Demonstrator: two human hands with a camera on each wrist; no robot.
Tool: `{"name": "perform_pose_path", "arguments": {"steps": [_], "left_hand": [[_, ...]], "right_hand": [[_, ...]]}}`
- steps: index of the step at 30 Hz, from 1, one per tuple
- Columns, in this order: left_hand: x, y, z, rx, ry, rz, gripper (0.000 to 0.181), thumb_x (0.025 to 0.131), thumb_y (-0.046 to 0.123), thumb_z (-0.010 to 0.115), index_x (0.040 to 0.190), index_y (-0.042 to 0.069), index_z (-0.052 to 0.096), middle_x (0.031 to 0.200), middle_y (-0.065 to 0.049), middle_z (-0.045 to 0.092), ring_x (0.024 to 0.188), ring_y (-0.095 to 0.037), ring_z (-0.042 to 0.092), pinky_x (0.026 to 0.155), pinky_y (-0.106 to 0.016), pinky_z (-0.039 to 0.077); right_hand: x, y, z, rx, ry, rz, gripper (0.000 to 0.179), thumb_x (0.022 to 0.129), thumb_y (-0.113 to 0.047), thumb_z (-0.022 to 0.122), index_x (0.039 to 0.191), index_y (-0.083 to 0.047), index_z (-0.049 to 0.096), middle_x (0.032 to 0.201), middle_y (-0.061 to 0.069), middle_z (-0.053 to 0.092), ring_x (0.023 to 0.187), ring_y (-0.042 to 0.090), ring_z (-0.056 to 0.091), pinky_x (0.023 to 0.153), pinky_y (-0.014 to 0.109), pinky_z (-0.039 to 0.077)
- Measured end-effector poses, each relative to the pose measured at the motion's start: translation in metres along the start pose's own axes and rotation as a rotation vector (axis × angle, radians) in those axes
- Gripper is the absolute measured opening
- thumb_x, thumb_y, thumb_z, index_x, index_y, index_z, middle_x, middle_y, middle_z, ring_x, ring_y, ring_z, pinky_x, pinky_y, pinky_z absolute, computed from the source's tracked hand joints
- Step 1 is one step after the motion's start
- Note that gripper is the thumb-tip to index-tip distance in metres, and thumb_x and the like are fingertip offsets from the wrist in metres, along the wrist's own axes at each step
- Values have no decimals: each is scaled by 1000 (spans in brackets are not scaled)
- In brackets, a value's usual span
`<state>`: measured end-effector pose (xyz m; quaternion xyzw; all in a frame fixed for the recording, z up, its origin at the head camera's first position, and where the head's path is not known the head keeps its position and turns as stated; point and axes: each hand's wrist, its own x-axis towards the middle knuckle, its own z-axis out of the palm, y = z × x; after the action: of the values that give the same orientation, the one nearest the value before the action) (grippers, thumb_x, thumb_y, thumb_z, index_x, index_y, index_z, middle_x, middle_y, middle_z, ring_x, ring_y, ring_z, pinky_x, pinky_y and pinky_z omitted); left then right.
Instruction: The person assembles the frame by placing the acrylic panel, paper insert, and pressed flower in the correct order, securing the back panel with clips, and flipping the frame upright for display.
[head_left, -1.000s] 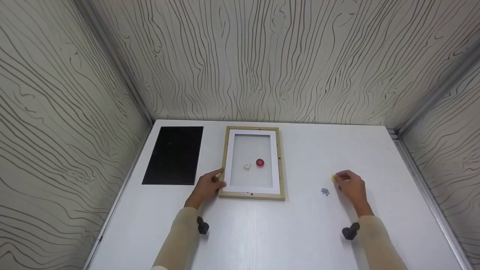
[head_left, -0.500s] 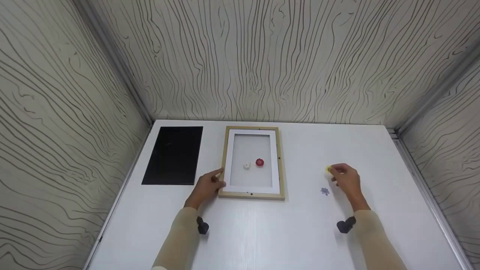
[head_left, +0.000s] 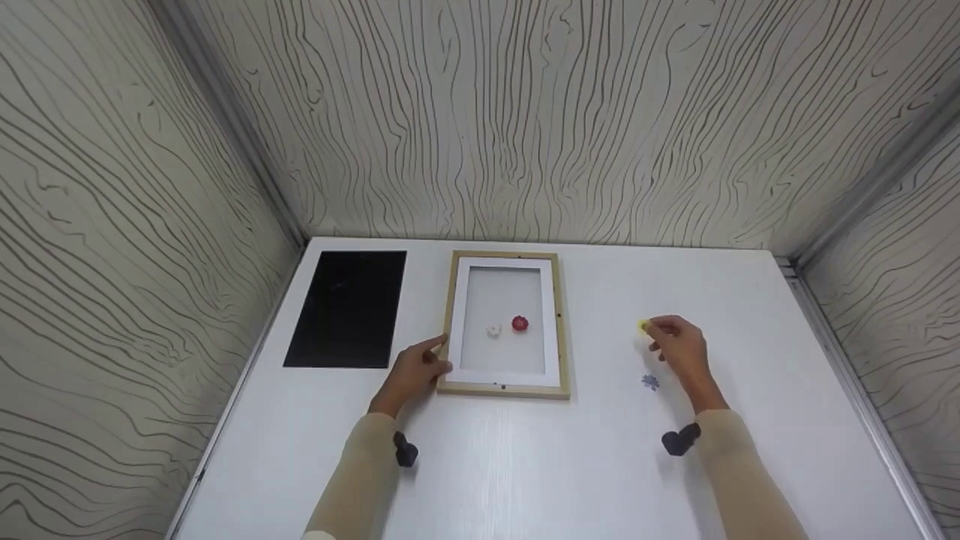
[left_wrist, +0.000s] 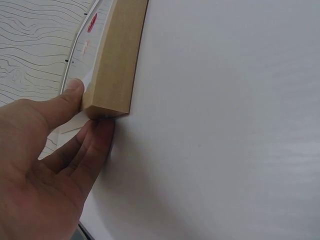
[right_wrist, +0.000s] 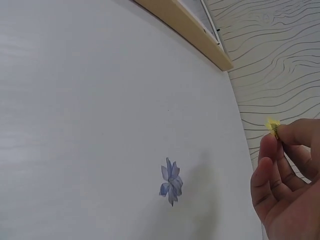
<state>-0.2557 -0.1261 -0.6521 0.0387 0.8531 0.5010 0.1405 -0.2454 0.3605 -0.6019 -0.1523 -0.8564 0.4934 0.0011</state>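
Note:
A wooden picture frame (head_left: pixel 564 352) with a white inner mat lies on the table, and a white flower (head_left: pixel 493 331) and a red flower (head_left: pixel 520 323) sit within its opening. My left hand (head_left: pixel 411 373) grips the frame's lower left side; in the left wrist view the thumb is on top and the fingers are at the outer corner. Between thumb and fingertips, my right hand (head_left: pixel 681 351) pinches a small yellow flower (right_wrist: pixel 273 125), raised over the table. Below that hand a blue-violet flower (right_wrist: pixel 171 182) lies flat on the white surface.
A black rectangular panel (head_left: pixel 346 309) lies left of the frame. The white table (head_left: pixel 480 480) meets wood-grain patterned walls (head_left: pixel 480 120) at the back and both sides, with grey metal rails along the corners.
My right hand has moved left and away from me, carrying the yellow flower past the blue-violet one. The left hand and the picture frame stay where they were.

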Motion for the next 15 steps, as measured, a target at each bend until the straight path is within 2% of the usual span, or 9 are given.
{"name": "perform_pose_path", "arguments": {"steps": [6, 15], "left_hand": [[0, 0, -1, -1, 4, 4, 62, 100, 20, 76, 158, 15, 54, 101, -6, 67, 82, -13, 60, 76, -28, 52], [0, -1, 0, 18, -1, 5, 63, 100, 20, 76, 159, 16, 52, 101, -5, 67, 82, -13, 61, 76, -28, 53]], "right_hand": [[3, -7, 6, 28, -1, -19, 36, 108, -28, 63, 130, 0, 67, 126, 25, 69, 82, 10, 66, 69, 23, 55], [6, -18, 19, 78, -15, -60, 32, 107, -24, 64, 128, 1, 68, 122, 24, 71, 80, 10, 68, 66, 22, 55]]}}
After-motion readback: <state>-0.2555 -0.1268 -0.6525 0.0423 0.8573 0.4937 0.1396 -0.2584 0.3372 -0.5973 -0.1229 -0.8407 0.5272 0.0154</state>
